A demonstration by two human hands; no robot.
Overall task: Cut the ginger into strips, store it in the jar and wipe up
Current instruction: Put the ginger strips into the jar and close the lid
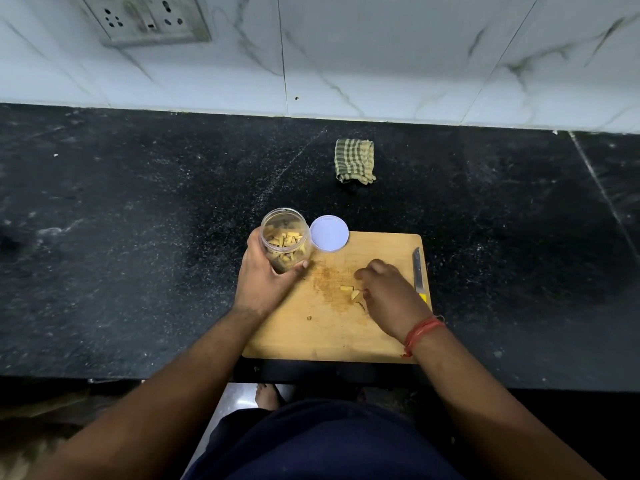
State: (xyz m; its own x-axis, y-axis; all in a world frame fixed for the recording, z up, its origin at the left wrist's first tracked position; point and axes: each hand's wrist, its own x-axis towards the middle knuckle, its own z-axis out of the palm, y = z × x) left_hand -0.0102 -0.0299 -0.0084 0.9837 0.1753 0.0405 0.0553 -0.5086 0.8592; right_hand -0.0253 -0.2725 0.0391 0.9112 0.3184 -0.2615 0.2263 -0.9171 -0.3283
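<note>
A cutting board lies on the surface. The jar stands at its far-left corner, lid just right, knife along its right edge, cloth behind.

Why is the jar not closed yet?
The jar is open: its lid lies beside it, and ginger pieces remain on the board.

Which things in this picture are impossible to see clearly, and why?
Head view:
- right hand fingertips: curled under, so whether they pinch ginger pieces is unclear.
- knife handle: hidden by the right wrist.
- jar base: covered by the left hand.
- cloth underside: unseen.
</note>
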